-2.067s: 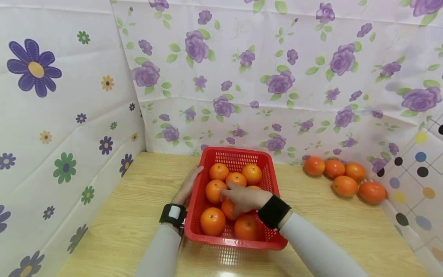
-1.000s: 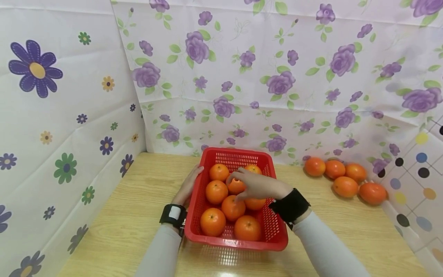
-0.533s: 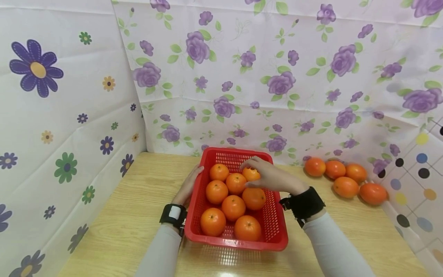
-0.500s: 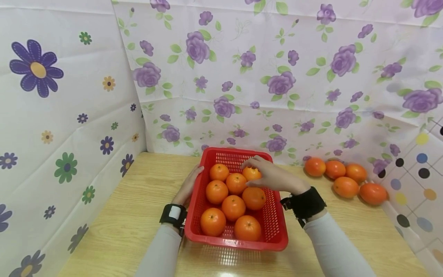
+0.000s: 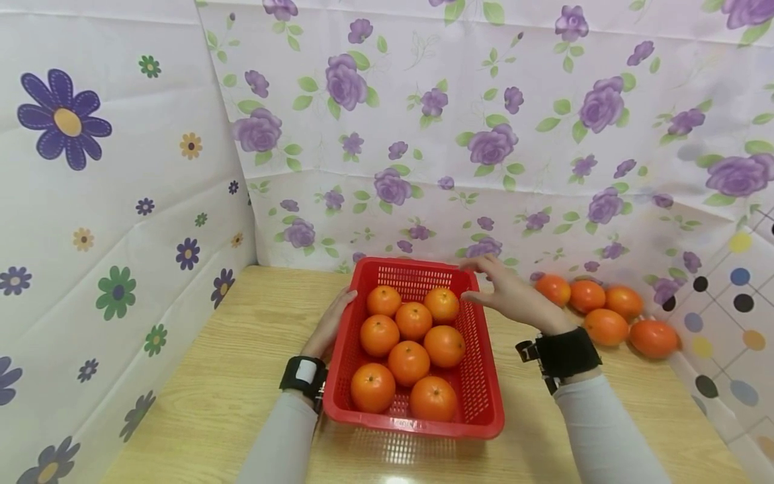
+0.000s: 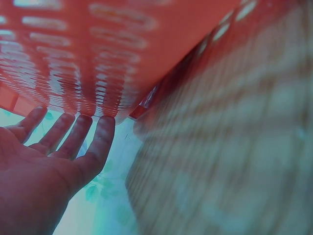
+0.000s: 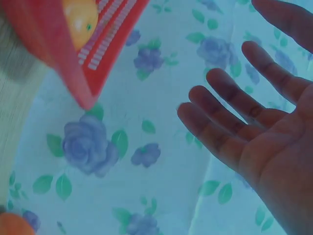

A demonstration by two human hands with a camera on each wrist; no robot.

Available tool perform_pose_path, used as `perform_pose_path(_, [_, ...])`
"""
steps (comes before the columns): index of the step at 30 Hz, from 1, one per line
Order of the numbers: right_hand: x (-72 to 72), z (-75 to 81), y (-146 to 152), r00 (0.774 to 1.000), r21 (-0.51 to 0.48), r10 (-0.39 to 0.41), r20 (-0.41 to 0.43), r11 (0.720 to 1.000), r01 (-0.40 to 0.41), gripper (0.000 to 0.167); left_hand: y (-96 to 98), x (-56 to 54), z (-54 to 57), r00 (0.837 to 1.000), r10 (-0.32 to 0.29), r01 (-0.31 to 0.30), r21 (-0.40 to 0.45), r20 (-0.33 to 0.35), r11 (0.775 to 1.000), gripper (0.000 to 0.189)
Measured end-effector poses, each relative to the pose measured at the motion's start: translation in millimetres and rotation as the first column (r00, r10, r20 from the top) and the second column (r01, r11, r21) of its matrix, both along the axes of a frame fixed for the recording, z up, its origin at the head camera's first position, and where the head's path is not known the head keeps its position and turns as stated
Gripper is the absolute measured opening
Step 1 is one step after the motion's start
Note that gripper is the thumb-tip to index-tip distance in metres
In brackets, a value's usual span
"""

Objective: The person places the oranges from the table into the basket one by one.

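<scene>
A red plastic basket [image 5: 414,426] with slotted walls stands on the table and holds several oranges [image 5: 408,363]. My left hand [image 5: 330,326] lies along the basket's left outer side. In the left wrist view its fairly straight fingers [image 6: 100,142] touch the slotted wall. My right hand [image 5: 512,294] hovers by the basket's far right corner, thumb and fingers spread. Seen from the right wrist, the palm [image 7: 288,152] is bare and the hand stands apart from the basket [image 7: 88,95].
Several smooth orange-red fruits [image 5: 606,327] lie on the wooden table [image 5: 242,383] at the back right. A rose-patterned white sheet [image 5: 423,134] hangs behind, a daisy-patterned one [image 5: 139,222] at the left and a dotted one [image 5: 740,336] at the right.
My right hand has moved from among the oranges, over the back right orange, to beyond the basket's right rim. The left hand and the basket have stayed in place.
</scene>
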State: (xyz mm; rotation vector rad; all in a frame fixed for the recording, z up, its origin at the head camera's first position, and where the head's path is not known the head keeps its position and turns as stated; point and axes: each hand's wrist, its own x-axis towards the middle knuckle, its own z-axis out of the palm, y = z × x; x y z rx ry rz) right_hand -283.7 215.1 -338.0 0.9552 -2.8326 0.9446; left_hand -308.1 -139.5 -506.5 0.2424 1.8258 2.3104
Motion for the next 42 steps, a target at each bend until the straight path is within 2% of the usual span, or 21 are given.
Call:
perform_pose_path(4, [-4.4, -1.7, 11.4, 0.996, -0.027, -0.032, -0.081, 0.999, 0.03, 0.045, -0.4, -0.4, -0.5, 1.0, -0.002, 0.002, -0.002, 0.001, 1.0, 0.058])
perform_pose_path(8, [-8.5, -4.0, 23.9, 0.989, -0.047, -0.082, -0.122, 0.996, 0.077, 0.043, -0.8, -1.5, -1.0, 1.0, 0.002, -0.002, -0.005, 0.004, 1.0, 0.058])
perform_pose_path(13, [-11.0, -5.7, 43.0, 0.981, -0.06, -0.168, -0.101, 0.985, 0.163, 0.047, -0.6, -2.6, -1.5, 1.0, 0.005, -0.004, -0.01, 0.007, 1.0, 0.058])
perform_pose_path(18, [-13.1, -8.1, 57.3, 0.97, -0.061, -0.22, -0.105, 0.975, 0.215, 0.046, -0.2, -2.2, -1.4, 1.0, 0.002, -0.002, -0.006, 0.006, 1.0, 0.059])
perform_pose_path(24, [-15.1, -11.1, 68.5, 0.957, -0.051, -0.265, -0.117, 0.964, 0.261, 0.044, 0.4, -1.5, -0.6, 1.0, 0.01, -0.01, 0.003, 0.016, 1.0, 0.059])
perform_pose_path(31, [-19.6, -17.1, 84.6, 0.949, -0.065, -0.28, -0.147, 0.96, 0.273, 0.043, 0.0, -0.8, -0.5, 1.0, 0.008, -0.008, 0.007, 0.026, 1.0, 0.058])
perform_pose_path(37, [-19.0, -21.4, 98.7, 0.948, -0.039, -0.302, -0.105, 0.953, 0.299, 0.044, -0.1, -1.6, -2.1, 1.0, 0.005, -0.005, 0.011, 0.022, 1.0, 0.058])
perform_pose_path(42, [-17.3, -23.8, 112.2, 0.935, 0.004, -0.35, -0.058, 0.936, 0.351, 0.05, -0.3, -1.3, -2.7, 1.0, 0.007, -0.007, 0.01, 0.022, 1.0, 0.059])
